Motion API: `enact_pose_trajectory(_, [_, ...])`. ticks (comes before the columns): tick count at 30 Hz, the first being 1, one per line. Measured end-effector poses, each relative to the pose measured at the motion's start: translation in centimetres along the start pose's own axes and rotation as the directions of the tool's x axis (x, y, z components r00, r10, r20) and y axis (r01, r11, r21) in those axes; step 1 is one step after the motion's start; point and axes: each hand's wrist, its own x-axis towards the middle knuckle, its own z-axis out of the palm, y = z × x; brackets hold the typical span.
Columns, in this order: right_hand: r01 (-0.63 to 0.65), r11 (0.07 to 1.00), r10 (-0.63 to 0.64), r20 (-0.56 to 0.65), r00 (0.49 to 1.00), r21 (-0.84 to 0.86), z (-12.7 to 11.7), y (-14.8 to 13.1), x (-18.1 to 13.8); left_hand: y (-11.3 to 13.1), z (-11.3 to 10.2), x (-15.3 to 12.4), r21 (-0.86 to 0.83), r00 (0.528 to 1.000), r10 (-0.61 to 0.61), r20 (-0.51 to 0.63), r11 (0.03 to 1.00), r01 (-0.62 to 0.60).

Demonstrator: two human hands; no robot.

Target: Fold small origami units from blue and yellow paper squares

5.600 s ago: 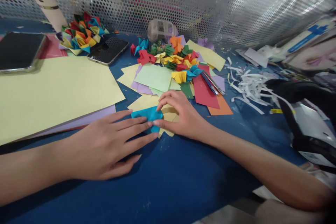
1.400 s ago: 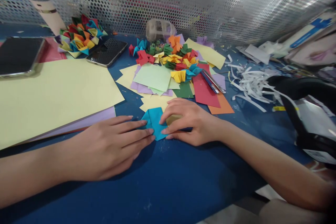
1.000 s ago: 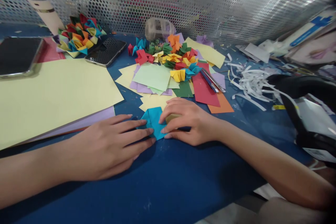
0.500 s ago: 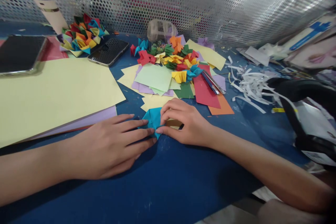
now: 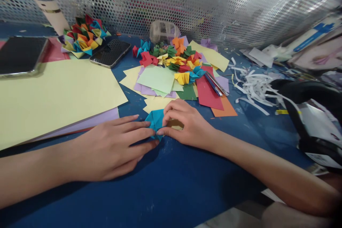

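A small folded piece of blue paper [image 5: 155,119] lies on the blue table [image 5: 171,185] between my two hands. My left hand [image 5: 120,148] rests flat with its fingers stretched out, and its fingertips press on the paper's left side. From the right, my right hand [image 5: 185,123] pinches the paper's right edge between thumb and curled fingers. Those fingers hide part of the paper's right side. Just behind it lie cut pale yellow sheets [image 5: 153,104].
Several folded paper pieces [image 5: 177,60], loose coloured sheets [image 5: 156,78] and pens [image 5: 213,83] lie beyond my hands. Large yellow paper [image 5: 58,96] and two phones [image 5: 110,52] are left. White paper strips [image 5: 253,85] and a black headband-like object [image 5: 291,103] are right. A perforated metal panel [image 5: 128,3] stands behind.
The thumb of my right hand has shifted slightly left along the blue paper. My left hand stays pressed on it almost unmoved.
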Motion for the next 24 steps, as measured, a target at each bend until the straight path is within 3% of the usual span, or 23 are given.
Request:
enact_pose_trajectory(15, [-0.114, 0.993, 0.114, -0.020, 0.993, -0.007, -0.09, 0.76, 0.31, -0.02, 0.02, 0.49, 0.002, 1.000, -0.025, 0.014, 1.000, 0.025])
enact_pose_trajectory(24, [-0.103, 0.994, 0.103, -0.007, 0.995, -0.020, -0.10, 0.82, 0.31, 0.09, -0.02, 0.46, -0.013, 0.999, -0.033, 0.014, 0.999, 0.033])
